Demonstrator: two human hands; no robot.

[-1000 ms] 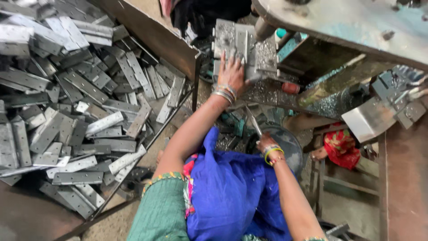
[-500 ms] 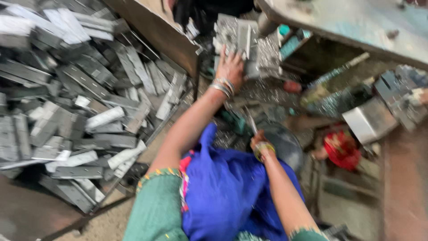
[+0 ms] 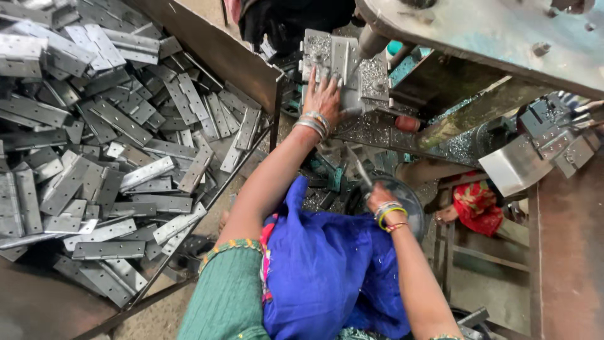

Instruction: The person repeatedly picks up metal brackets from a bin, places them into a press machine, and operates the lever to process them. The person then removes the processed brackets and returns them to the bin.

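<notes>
Hinges (image 3: 119,126), dozens of grey metal ones, fill one tray (image 3: 207,44) at left. Left hand (image 3: 324,94) lies flat, fingers spread, on one metal block (image 3: 343,66) at the far middle. Right hand (image 3: 377,196) is curled over a round dish (image 3: 406,195) nearer; what it grasps I cannot tell.

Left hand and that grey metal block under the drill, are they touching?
Touching. The head view shows the left hand lying flat on the grey metal block, its fingers spread over the top.

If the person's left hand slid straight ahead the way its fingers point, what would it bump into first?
The left hand lies flat on a metal block, fingers pointing up the frame. Straight on, it would likely cross that block toward the dark cloth; depth is unclear.
</notes>
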